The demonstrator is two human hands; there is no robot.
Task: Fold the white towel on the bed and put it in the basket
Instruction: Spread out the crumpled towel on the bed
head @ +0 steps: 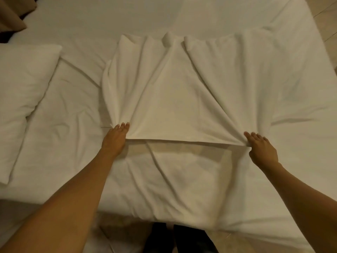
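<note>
The white towel (182, 99) lies spread on the bed (63, 99), wrinkled, its near edge lifted a little and casting a shadow on the sheet. My left hand (115, 139) pinches the towel's near left corner. My right hand (261, 148) pinches the near right corner. The edge between the two hands is pulled straight. The far end of the towel bunches into folds toward the middle of the bed. No basket is in view.
A white pillow (21, 99) lies at the left side of the bed. Brown fabric (12, 15) shows at the top left corner. Tiled floor (324, 21) appears at the far right. My legs and the floor are visible below the bed's near edge.
</note>
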